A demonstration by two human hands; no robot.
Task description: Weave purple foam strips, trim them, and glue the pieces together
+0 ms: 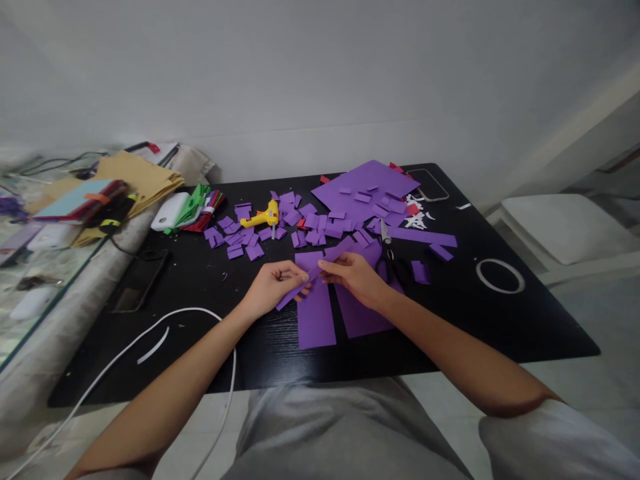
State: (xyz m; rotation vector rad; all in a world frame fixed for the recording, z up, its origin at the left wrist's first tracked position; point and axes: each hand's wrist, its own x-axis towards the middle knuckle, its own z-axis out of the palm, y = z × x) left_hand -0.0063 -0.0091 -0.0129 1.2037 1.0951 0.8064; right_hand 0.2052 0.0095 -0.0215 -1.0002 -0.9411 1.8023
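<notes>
A narrow strip of purple paper [287,299] is pinched between my two hands, slanting up to the right. My left hand [279,283] closes on its lower part, and my right hand [354,275] grips it farther up. Beneath them lie larger purple sheets [316,327], with a dark gap of table between two pieces. Just right of my right hand are black-handled scissors [399,268], partly covered by paper. Many small folded purple pieces [254,251] are scattered beyond my hands, around a yellow glue gun [267,213].
The black table [450,320] holds a tape ring [500,276] at right and white scraps [420,217] farther back. A white cable [150,339] curves across the left side. Red and green bundles [197,207] lie at back left. A white chair [560,227] stands at right.
</notes>
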